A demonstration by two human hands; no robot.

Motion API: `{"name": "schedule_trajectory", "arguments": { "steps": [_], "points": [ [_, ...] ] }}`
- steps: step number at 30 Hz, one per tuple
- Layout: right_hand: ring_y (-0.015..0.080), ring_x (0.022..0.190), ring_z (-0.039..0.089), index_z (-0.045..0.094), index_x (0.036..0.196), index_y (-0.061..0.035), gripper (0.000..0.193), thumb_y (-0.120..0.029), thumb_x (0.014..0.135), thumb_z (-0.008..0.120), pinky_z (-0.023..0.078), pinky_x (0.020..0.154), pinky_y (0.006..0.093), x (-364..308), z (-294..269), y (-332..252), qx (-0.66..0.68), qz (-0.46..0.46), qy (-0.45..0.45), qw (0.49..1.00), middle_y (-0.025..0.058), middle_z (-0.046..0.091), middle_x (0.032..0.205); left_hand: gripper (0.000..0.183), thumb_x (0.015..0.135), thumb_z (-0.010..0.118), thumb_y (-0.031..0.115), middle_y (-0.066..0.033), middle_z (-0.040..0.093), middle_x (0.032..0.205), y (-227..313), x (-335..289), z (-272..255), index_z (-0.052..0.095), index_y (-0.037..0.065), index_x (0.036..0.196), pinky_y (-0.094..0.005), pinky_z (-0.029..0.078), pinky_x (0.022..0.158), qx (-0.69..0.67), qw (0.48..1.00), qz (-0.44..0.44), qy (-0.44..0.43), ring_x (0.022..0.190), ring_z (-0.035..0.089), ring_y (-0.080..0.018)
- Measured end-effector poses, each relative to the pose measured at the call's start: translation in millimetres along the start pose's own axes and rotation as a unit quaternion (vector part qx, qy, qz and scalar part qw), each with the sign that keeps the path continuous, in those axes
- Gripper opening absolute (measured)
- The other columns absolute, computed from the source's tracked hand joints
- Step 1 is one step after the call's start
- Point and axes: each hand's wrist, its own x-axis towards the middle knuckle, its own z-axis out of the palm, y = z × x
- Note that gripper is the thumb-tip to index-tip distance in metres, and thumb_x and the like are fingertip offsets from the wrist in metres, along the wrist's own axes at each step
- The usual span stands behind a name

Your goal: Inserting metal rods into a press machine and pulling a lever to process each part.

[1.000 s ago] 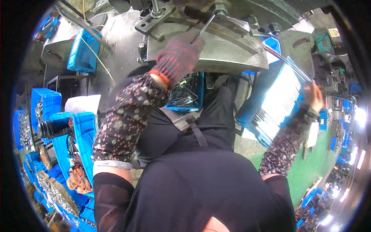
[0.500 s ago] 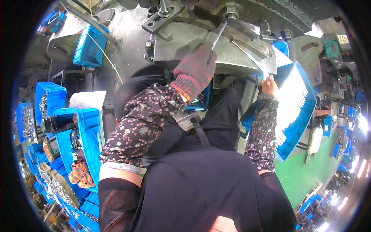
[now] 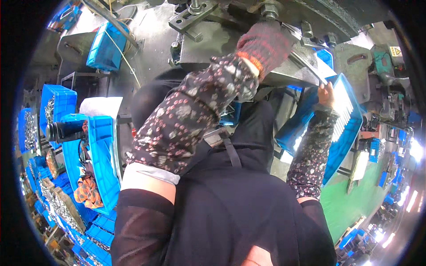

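Across the far side, a dark machine [image 3: 321,20] is standing, its steel plate [image 3: 204,49] jutting toward the person. Off the plate's right edge, a blue bin [image 3: 341,153] is sitting at a slant, holding many pale rods [image 3: 344,119] side by side. Well beyond the left edge, a tall blue tub [image 3: 105,166] is holding an orange-and-black cloth [image 3: 87,193], and a smaller blue crate [image 3: 105,48] is standing nearer the plate's far left corner. Below the near edge, another blue box [image 3: 230,114] is showing partly between the legs.

Over the right half of the plate, the left hand [image 3: 266,48] is hovering in a dark red-and-grey knit glove. Its back is hiding the fingers, so one cannot tell how far open they are or whether they are holding anything. Near the plate's near right corner, the bare right hand [image 3: 327,95] is closing its fingers on the near end of a thin metal rod [image 3: 309,67], which is slanting up and left over that corner. Just beyond the glove, a large bolt [image 3: 269,9] is projecting from the machine.
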Motion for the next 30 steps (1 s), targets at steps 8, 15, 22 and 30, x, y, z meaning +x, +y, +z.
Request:
{"name": "schedule_trajectory", "arguments": {
  "steps": [8,15,22,30],
  "points": [
    [0.0227,0.087,0.065,0.058,0.105,-0.0024,0.025,-0.018,0.088,0.068,0.055,0.079,0.0329,57.6,63.7,-19.6,-0.034,0.033,0.151,0.987,0.0116,0.065,0.093,0.020,0.089,0.049,0.017,-0.0179,0.062,0.092,-61.5,-94.8,24.0,0.059,0.006,0.103,-0.0418,0.049,0.075,-0.361,0.924,0.005,0.126,0.089,0.060,-0.0380],
    [0.0231,0.062,0.061,0.063,0.096,-0.0059,0.024,-0.026,0.087,0.070,0.049,0.059,0.0310,118.2,117.3,-0.7,-0.135,0.090,0.137,0.977,0.0077,0.065,0.078,0.025,0.091,0.050,0.018,-0.0159,0.062,0.105,-72.1,-112.1,28.0,0.059,0.005,0.111,-0.0370,0.049,0.079,-0.534,0.833,-0.139,0.015,0.093,0.062,-0.0320],
    [0.0222,0.104,0.060,0.048,0.137,-0.0234,0.078,0.001,0.064,0.063,0.045,0.089,0.0325,217.0,17.8,30.6,-0.755,-0.116,-0.041,0.644,0.0057,0.064,0.108,0.037,0.090,0.059,0.019,-0.0070,0.064,0.092,-64.7,-113.8,28.4,0.056,0.004,0.123,-0.0271,0.047,0.073,-0.568,0.818,-0.084,0.015,0.080,0.058,-0.0155],
    [0.0189,0.087,0.060,0.054,0.124,-0.0144,0.058,-0.012,0.069,0.072,0.048,0.077,0.0320,197.7,44.3,38.9,-0.646,-0.112,0.070,0.752,0.0055,0.064,0.097,0.039,0.090,0.056,0.024,-0.0115,0.065,0.094,-56.5,-113.3,10.8,0.055,0.005,0.124,-0.0302,0.048,0.075,-0.497,0.860,-0.111,-0.019,0.084,0.060,-0.0196]
  ]
}}
